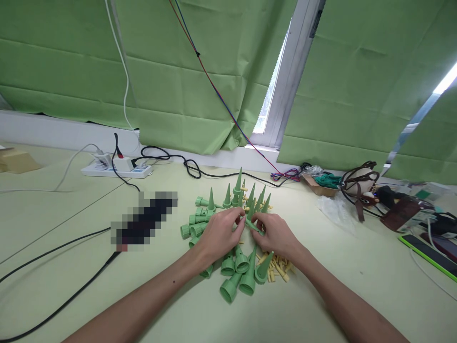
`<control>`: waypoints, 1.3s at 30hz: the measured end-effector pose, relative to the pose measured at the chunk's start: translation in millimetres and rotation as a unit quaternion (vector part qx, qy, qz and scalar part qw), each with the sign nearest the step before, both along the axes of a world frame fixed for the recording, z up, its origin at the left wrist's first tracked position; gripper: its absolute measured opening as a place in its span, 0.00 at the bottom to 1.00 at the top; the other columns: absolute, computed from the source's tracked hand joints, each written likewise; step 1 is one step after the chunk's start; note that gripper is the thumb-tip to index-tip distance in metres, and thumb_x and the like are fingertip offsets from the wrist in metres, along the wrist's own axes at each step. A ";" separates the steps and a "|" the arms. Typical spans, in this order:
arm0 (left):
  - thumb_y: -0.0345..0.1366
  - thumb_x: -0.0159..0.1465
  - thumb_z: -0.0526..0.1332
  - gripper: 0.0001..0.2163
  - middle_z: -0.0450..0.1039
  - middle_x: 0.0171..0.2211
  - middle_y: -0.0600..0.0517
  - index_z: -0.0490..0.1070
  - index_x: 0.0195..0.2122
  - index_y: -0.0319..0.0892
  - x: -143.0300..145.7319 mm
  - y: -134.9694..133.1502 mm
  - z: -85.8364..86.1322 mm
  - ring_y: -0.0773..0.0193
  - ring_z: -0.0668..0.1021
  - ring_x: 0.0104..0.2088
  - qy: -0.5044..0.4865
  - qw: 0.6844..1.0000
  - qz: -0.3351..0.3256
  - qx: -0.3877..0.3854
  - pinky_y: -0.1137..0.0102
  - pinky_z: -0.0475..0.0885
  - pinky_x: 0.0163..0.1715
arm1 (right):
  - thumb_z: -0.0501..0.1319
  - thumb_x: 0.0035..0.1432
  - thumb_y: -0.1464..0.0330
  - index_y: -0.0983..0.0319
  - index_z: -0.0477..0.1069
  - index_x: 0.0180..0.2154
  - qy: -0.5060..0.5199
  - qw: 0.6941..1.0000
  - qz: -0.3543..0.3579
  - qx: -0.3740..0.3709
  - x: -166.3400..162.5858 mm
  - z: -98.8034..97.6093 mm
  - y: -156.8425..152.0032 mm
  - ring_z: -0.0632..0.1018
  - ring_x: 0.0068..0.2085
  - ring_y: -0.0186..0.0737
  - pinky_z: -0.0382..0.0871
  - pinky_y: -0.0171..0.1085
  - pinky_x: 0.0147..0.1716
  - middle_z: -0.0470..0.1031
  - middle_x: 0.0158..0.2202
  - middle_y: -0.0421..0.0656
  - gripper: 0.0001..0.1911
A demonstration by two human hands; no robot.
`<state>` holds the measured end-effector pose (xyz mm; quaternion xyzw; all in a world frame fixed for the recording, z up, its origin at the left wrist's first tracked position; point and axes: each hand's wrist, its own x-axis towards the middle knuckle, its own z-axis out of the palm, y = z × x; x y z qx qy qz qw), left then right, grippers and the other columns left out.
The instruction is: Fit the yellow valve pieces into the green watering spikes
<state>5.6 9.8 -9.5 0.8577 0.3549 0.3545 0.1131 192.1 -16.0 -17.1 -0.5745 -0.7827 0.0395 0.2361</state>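
Green cones are looking like moulded plastic, smooth and mostly matt. Yellow pegs, toward the worktop's right edge, are also reading as smooth plastic. Worktop itself is showing a smooth, pale finish with soft sheen. Along its far edge: power strip is presenting hard white plastic; further right, cardboard tray is looking matt, clear bag is showing thin, crinkled, shiny film. Behind that edge, green blind is hanging in matt, creased cloth.

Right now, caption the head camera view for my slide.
Bare left hand and right hand meet at a green tapered plastic piece among upright green plastic cones and slim yellow plastic pegs.
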 end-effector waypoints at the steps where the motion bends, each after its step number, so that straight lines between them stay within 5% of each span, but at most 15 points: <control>1: 0.33 0.68 0.53 0.07 0.75 0.32 0.51 0.70 0.38 0.42 0.2 0.0 0.2 0.61 0.76 0.32 -0.004 1.000 -0.001 -0.001 0.68 0.67 0.30 | 0.60 0.55 0.70 0.60 0.71 0.36 0.006 1.000 0.002 0.004 -0.2 0.6 -0.1 0.71 0.28 0.37 0.57 0.34 0.27 0.73 0.27 0.39 0.05; 13: 0.45 0.68 0.54 0.15 0.73 0.26 0.53 0.73 0.34 0.41 1.7 -2.8 12.1 0.65 0.72 0.26 -0.115 0.985 -0.022 -0.124 0.71 0.65 0.25 | 0.56 0.64 0.65 0.61 0.71 0.42 0.160 0.978 0.077 0.108 -6.9 8.1 -7.1 0.69 0.27 0.36 0.65 0.35 0.28 0.75 0.31 0.43 0.08; 20: 0.47 0.67 0.54 0.17 0.63 0.22 0.56 0.66 0.26 0.41 2.0 1.4 8.9 0.67 0.67 0.24 -0.147 0.974 -0.029 -0.167 0.72 0.61 0.23 | 0.57 0.63 0.65 0.60 0.71 0.45 0.167 0.974 0.112 0.101 -9.5 2.4 -7.7 0.72 0.29 0.37 0.68 0.36 0.29 0.77 0.35 0.44 0.10; 39: 0.46 0.67 0.55 0.16 0.59 0.21 0.57 0.63 0.26 0.41 1.9 2.3 11.3 0.69 0.64 0.22 -0.191 0.965 -0.025 -0.176 0.74 0.59 0.21 | 0.58 0.63 0.67 0.60 0.71 0.43 0.186 0.974 0.118 0.056 -9.6 8.8 -8.8 0.74 0.33 0.37 0.67 0.33 0.26 0.76 0.36 0.43 0.07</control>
